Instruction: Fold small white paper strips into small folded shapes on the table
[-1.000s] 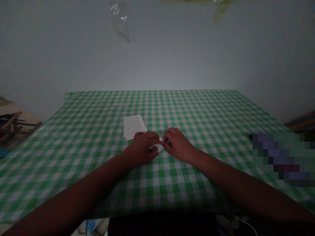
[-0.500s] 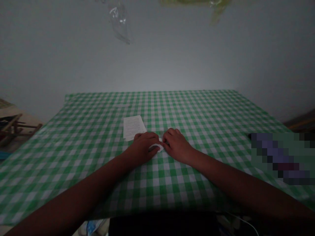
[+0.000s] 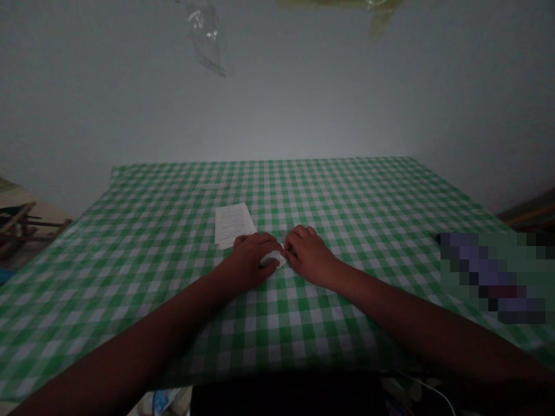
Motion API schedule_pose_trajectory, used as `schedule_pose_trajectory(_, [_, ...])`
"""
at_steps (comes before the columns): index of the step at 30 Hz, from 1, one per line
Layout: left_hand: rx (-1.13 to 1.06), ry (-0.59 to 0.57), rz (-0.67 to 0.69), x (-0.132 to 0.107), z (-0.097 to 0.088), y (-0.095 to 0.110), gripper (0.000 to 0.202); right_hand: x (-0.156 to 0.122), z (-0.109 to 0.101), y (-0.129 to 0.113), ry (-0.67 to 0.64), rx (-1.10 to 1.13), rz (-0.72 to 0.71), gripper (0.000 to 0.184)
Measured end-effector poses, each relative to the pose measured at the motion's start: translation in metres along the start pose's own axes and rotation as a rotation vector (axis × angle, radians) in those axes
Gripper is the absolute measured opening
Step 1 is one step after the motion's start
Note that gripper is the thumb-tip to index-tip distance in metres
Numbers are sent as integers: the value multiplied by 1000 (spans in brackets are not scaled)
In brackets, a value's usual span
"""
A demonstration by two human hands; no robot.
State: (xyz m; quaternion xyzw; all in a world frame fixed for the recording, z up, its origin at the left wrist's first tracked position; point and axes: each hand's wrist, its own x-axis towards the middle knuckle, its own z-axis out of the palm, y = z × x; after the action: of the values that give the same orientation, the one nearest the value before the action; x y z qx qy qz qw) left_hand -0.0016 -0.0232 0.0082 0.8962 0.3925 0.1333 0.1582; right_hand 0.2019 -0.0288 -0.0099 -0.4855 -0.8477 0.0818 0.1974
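Observation:
A small piece of folded white paper [image 3: 272,258] with ridged pleats lies low over the table, mostly covered by my fingers. My left hand [image 3: 250,258] is closed round its left part, thumb below and fingers on top. At the paper's right end, my right hand [image 3: 310,254] pinches with curled fingers, and its fingertips meet those of the left. Just beyond my left hand lie a few overlapping printed sheets [image 3: 234,223], their near edge partly behind my knuckles.
A green and white checked cloth [image 3: 347,202] covers the table up to the wall. Clear plastic [image 3: 207,37] is stuck on the wall. A pixelated patch [image 3: 489,277] hides something at the right edge. Wooden furniture [image 3: 26,228] stands at far left.
The whole view has shifted slightly. Both hands keep nearly the same place and hold on the folded paper, with only small finger movement.

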Motion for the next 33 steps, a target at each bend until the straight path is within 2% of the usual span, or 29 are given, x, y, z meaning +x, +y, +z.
schedule_pose_trajectory(6, [-4, 9, -12, 0, 1, 0, 20, 0, 1, 0, 15, 7, 8, 9])
schedule_pose_trajectory(20, [60, -1, -16, 3, -3, 10, 25, 0, -2, -2, 3, 41, 34, 8])
schedule_pose_trajectory(26, [67, 5, -9, 1, -2, 8, 27, 1, -9, 2, -36, 99, -46, 7])
schedule_pose_trajectory(33, [36, 26, -1, 0, 0, 5, 24, -6, -12, 3, -57, 111, -82, 21])
